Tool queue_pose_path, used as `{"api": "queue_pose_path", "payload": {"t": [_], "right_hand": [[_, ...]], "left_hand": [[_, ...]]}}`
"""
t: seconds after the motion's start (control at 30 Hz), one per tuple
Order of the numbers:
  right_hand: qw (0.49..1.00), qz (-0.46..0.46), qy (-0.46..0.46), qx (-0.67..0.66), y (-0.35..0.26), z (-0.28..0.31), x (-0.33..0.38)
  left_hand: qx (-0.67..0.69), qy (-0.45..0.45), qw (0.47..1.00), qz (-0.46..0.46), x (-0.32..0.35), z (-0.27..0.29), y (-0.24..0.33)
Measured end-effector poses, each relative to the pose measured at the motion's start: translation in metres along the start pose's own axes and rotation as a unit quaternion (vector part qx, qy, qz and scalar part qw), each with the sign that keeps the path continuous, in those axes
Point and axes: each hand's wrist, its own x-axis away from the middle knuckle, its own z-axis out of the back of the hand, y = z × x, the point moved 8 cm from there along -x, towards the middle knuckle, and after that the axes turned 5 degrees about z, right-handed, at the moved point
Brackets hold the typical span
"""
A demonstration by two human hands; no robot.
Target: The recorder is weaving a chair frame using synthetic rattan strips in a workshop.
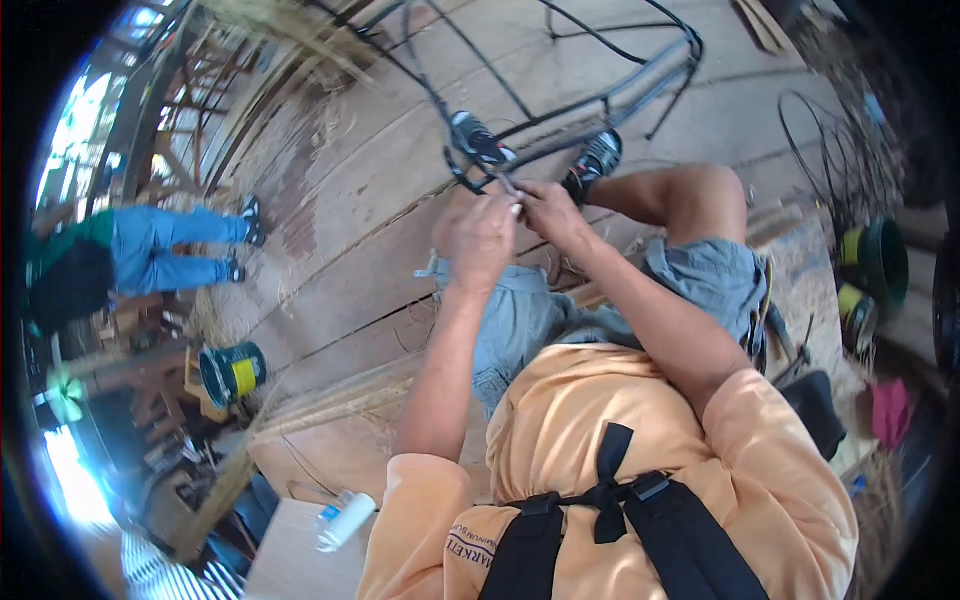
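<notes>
In front of my knees stands a dark, thin-tubed frame, like that of a chair, its near corner close to my fingers. My left hand is closed and slightly blurred, beside that corner. Next to it, my right hand is also closed, with the fingertips of both hands almost meeting. A small greyish piece shows between the hands and the tubing; its kind is too unclear to tell, as is which hand grips it. My sandalled feet rest under and beside the frame.
I sit on a low wooden bench. A plastic bottle lies on a board behind at left. A dark bucket with a yellow label stands left, another bucket right. Looped dark rods lie at far right. Another person stands left.
</notes>
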Motion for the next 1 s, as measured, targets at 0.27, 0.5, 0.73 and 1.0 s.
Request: {"api": "queue_pose_path", "payload": {"t": [0.27,0.5,0.73,1.0], "right_hand": [[0.988,0.079,0.011,0.134,-0.014,-0.008,0.005],[0.981,0.113,0.000,0.156,-0.008,-0.004,0.005],[1.000,0.010,-0.020,0.016,0.007,-0.007,0.007],[0.994,0.080,0.006,0.073,-0.005,-0.004,0.010]], "left_hand": [[0.023,0.045,0.998,0.024,0.010,0.016,-0.004],[0.065,0.082,0.994,0.042,0.014,0.024,0.000],[0.108,0.087,0.988,0.069,0.014,0.027,-0.003],[0.136,0.066,0.987,0.051,0.003,0.028,0.001]]}}
